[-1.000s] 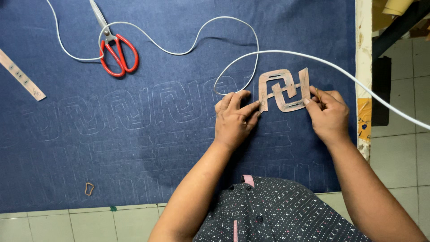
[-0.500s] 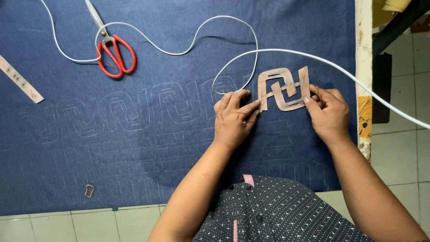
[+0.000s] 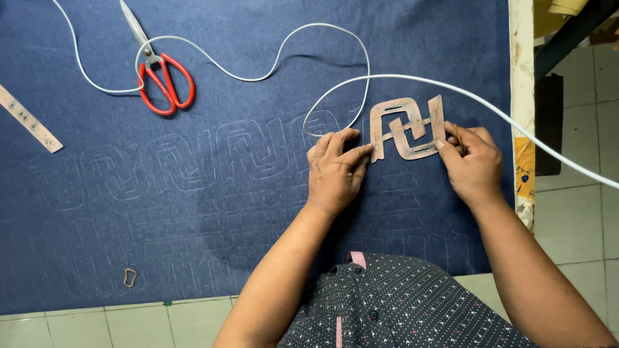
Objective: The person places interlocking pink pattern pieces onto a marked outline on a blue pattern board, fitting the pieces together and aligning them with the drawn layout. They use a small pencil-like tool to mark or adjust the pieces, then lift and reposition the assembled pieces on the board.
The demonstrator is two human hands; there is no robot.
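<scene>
A brown cardboard stencil (image 3: 406, 129) with an interlocking angular shape lies flat on dark blue denim cloth (image 3: 225, 212). My left hand (image 3: 335, 169) presses the stencil's left edge with its fingertips. At the stencil's right edge, my right hand (image 3: 474, 162) steadies it while pinching a thin yellowish marking stick. Faint chalk outlines of the same shape run in a row across the cloth to the left of the stencil.
Red-handled scissors (image 3: 158, 74) lie at the upper left. A white cord (image 3: 309, 48) loops over the cloth and runs off to the right. A strip ruler (image 3: 29, 119) lies at the left edge, a small metal clip (image 3: 129, 277) near the front. Tiled floor (image 3: 580, 212) lies beyond the cloth.
</scene>
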